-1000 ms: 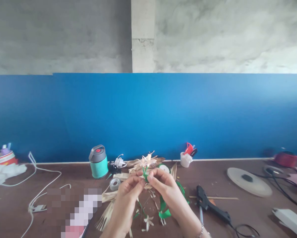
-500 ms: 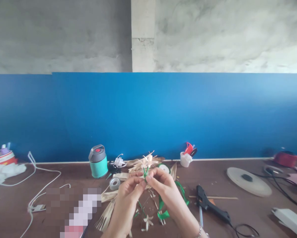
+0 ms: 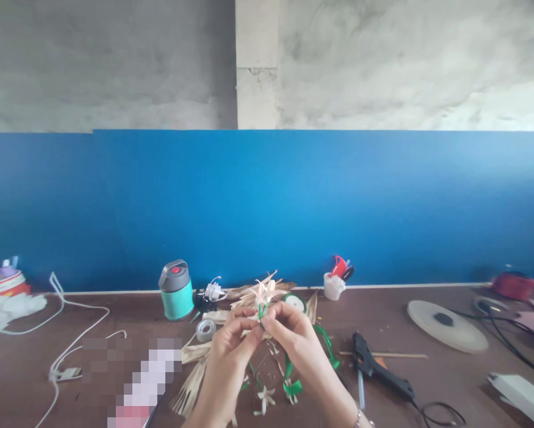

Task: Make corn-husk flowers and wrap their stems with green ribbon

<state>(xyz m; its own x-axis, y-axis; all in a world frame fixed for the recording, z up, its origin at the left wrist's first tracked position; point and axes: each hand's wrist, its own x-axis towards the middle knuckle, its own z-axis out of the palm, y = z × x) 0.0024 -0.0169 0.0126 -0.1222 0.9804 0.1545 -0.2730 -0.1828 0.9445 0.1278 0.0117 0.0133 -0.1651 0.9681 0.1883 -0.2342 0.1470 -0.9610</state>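
Cream-coloured artificial flowers on green-wrapped stems stand upright between my two hands above the table. My left hand pinches the stems low down from the left. From the right, my right hand pinches the same stems with thumb and forefinger, and the fingertips of both hands nearly meet there. Beneath them on the table lies a loose cream flower. Green ribbon trails beside my right hand, and a ribbon spool sits behind it. Dried husk strips spread under my left wrist.
A roll of tape and a teal flask stand on the left. To the right lie a black glue gun with its cord, a thin stick and a round lid. A white cup holds scissors.
The flowers have turned slightly between my fingertips, and their heads sit closer together. Both hands keep almost the same place.
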